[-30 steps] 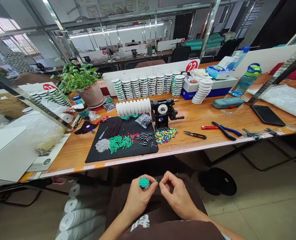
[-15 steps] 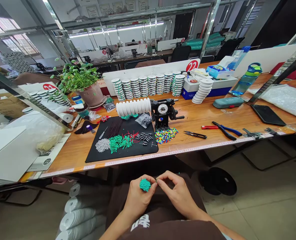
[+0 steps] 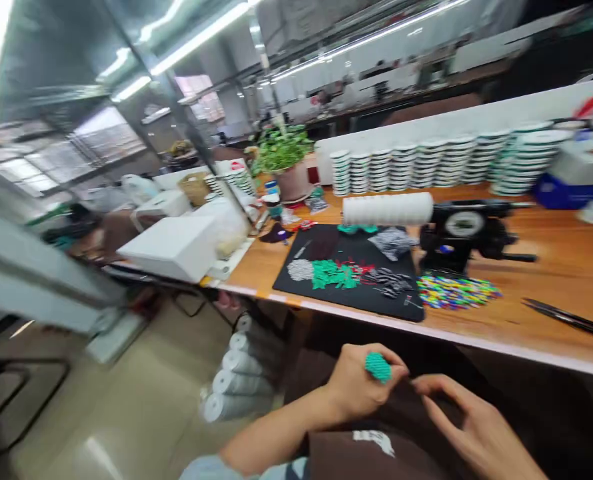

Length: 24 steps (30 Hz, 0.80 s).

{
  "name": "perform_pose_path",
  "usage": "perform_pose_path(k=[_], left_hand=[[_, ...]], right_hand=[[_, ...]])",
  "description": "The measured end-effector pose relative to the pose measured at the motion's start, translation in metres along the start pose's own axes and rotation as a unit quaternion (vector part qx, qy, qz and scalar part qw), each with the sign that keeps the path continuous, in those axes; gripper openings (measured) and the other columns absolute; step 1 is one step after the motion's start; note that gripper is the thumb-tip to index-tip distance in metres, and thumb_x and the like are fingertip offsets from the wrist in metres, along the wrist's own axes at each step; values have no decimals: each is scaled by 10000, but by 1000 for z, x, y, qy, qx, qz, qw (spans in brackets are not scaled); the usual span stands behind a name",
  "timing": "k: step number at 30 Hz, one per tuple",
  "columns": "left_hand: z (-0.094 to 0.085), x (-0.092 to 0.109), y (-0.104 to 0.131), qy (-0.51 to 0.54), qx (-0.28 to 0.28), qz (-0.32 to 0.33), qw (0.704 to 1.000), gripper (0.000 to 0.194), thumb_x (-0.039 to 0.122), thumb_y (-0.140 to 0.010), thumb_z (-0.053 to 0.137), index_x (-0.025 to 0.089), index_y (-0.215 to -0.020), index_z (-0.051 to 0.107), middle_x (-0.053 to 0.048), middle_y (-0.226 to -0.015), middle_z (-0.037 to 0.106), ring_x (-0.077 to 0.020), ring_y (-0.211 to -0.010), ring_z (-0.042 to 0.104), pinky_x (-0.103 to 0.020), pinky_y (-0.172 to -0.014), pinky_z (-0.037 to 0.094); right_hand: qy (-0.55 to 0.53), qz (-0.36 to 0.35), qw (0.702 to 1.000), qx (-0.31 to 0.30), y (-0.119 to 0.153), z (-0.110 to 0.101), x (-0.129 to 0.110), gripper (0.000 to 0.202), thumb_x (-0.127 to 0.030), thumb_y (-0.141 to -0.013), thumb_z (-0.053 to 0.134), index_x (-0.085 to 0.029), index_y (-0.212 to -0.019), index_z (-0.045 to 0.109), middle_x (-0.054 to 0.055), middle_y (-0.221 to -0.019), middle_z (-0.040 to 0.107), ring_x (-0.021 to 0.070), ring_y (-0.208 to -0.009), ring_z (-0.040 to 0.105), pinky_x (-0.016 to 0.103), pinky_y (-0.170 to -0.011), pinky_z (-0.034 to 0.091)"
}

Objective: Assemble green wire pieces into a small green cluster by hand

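Note:
A round bundle of thin teal-green sticks (image 3: 377,367) pokes up from my left hand (image 3: 352,383), whose fingers are wrapped round it above my lap. Just right of its fingertips, my right hand (image 3: 469,417) makes a pinch with thumb and forefinger. Whatever lies in that pinch is too small and blurred to name. Beyond both hands, a black mat (image 3: 306,297) on the wooden table carries green tubes (image 3: 332,275), silvery beads (image 3: 300,269), dark beads (image 3: 389,281) and red strands (image 3: 359,268).
Multicoloured beads (image 3: 453,292) lie below a black hand-cranked winder (image 3: 463,227) bearing white spools (image 3: 389,209). Thread snips (image 3: 571,319) rest at right. Stacked reels (image 3: 401,167) and a potted plant (image 3: 293,180) line the back. White rolls (image 3: 236,380) stand beneath the table.
The view has swung left, so table and hands appear further right and the picture is blurred. My left hand still grips the green bundle; my right hand's pinch sits slightly apart from it.

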<state>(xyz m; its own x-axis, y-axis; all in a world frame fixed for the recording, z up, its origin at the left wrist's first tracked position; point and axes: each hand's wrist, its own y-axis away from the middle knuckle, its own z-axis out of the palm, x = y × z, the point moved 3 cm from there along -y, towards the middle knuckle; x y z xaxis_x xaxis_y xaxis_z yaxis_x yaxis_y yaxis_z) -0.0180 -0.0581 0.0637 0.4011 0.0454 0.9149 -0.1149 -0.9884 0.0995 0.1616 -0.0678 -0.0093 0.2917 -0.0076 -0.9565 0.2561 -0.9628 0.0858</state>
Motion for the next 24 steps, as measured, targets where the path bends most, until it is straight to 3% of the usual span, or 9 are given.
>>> perform_pose_path(k=[3, 6, 12, 14, 18, 21, 24], left_hand=[[1, -2, 3, 3, -3, 8, 1000, 199, 317, -796, 687, 148, -835, 784, -53, -719, 730, -118, -593, 573, -208, -569, 426], [4, -3, 6, 14, -25, 2, 1000, 223, 346, -788, 687, 153, -847, 783, -42, -704, 714, -112, -566, 543, -207, -541, 413], [1, -5, -3, 34, -28, -24, 999, 192, 320, -809, 657, 146, -769, 728, -27, -677, 655, -123, -599, 502, -240, -574, 383], [0, -9, -10, 40, -32, -33, 998, 196, 334, -814, 669, 144, -776, 703, -13, -672, 617, -120, -607, 478, -244, -583, 375], [6, -18, -17, 115, -74, -60, 989, 323, 388, -812, 693, 160, -1026, 612, 27, -694, 554, -129, -623, 500, -246, -597, 408], [12, -22, -17, 177, -114, -79, 974, 344, 517, -882, 592, 187, -921, 505, 26, -676, 551, -147, -626, 544, -271, -606, 467], [13, -22, -17, 163, -122, -72, 976, 364, 538, -891, 574, 198, -821, 466, 30, -637, 540, -131, -599, 516, -259, -604, 450]], right_hand=[[-43, 31, 998, -35, -5, -4, 22, 405, -596, -690, 707, -246, -891, 729, 79, -948, 753, 278, -892, 723, 287, -787, 594], [-105, 73, 990, -51, -2, -2, 17, 433, -628, -730, 692, -241, -921, 720, 79, -902, 746, 268, -823, 721, 275, -706, 599], [-118, 31, 992, 32, -3, 10, -20, 414, -605, -831, 648, -197, -820, 714, 49, -755, 675, 205, -708, 598, 274, -645, 488], [-105, 23, 993, 43, -8, 11, -21, 450, -618, -858, 614, -179, -820, 710, 29, -683, 614, 168, -614, 519, 267, -575, 426], [-107, 15, 990, 94, -13, 7, -16, 466, -616, -893, 581, -164, -849, 684, 5, -667, 539, 130, -569, 428, 252, -535, 359], [-142, 16, 982, 125, -15, 4, -15, 469, -623, -891, 582, -162, -848, 662, -18, -637, 471, 118, -554, 367, 248, -511, 314], [-160, 15, 979, 124, -17, 6, -15, 483, -631, -882, 590, -155, -854, 669, -48, -590, 382, 108, -530, 292, 250, -490, 255]])
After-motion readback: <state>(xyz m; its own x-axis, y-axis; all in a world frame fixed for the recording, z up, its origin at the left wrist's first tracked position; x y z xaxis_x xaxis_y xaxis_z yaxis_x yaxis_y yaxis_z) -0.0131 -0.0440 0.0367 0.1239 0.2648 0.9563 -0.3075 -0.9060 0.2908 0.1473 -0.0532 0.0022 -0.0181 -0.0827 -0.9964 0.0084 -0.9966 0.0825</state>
